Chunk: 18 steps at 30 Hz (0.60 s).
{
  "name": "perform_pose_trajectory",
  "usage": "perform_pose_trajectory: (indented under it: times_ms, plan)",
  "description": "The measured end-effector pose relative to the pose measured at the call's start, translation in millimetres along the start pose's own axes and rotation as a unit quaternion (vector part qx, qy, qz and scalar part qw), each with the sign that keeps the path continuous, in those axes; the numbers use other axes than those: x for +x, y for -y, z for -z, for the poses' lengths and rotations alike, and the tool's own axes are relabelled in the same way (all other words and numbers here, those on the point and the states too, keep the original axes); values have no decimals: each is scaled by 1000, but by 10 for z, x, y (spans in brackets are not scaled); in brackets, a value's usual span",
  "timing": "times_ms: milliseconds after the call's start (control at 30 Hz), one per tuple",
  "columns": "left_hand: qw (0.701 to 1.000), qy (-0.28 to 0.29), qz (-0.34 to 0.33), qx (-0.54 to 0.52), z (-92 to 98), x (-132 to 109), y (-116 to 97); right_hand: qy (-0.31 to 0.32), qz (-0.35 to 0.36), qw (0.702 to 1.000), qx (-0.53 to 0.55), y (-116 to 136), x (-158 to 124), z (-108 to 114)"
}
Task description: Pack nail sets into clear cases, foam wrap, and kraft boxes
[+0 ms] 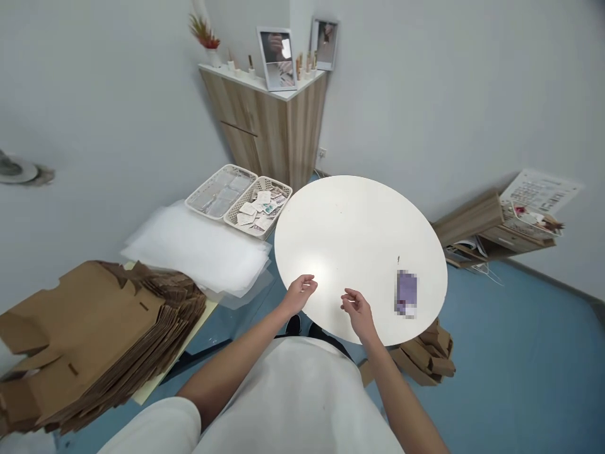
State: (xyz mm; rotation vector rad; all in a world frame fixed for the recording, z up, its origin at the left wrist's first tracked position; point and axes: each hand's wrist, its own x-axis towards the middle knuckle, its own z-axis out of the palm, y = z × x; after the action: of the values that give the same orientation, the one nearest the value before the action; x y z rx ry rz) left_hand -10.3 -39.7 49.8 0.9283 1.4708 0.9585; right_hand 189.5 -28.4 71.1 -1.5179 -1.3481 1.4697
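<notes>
I stand at a round white table [359, 233]. My left hand [301, 292] hovers over its near edge with fingers loosely curled and apart, holding nothing. My right hand [357, 310] is beside it, also over the near edge, fingers half bent and spread, with nothing in it. A small purple object [406, 293], blurred out, lies on the table to the right of my right hand. A tiny dark speck [398, 258] sits just beyond it.
A stack of flat brown cardboard boxes [94, 334] lies at the left, with clear plastic sheets [198, 252] behind it. Two white baskets [239, 198] hold small packets. A wooden corner cabinet [269, 120] stands at the back. More cardboard [425, 356] sits under the table's right side.
</notes>
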Motion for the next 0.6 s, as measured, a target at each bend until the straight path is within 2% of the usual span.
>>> perform_pose_trajectory:
  times_ms: [167,400,600]
  plan:
    - [999,-46,8,6,245,-55,-36,71,-12,997,-27,112,167,-120]
    - [992,-97,41,73,611,-165,27,139,-34,989,-24,-8,480,-229]
    - [986,-119,74,85,835,-219,56,185,-54,980,-49,-17,640,-310]
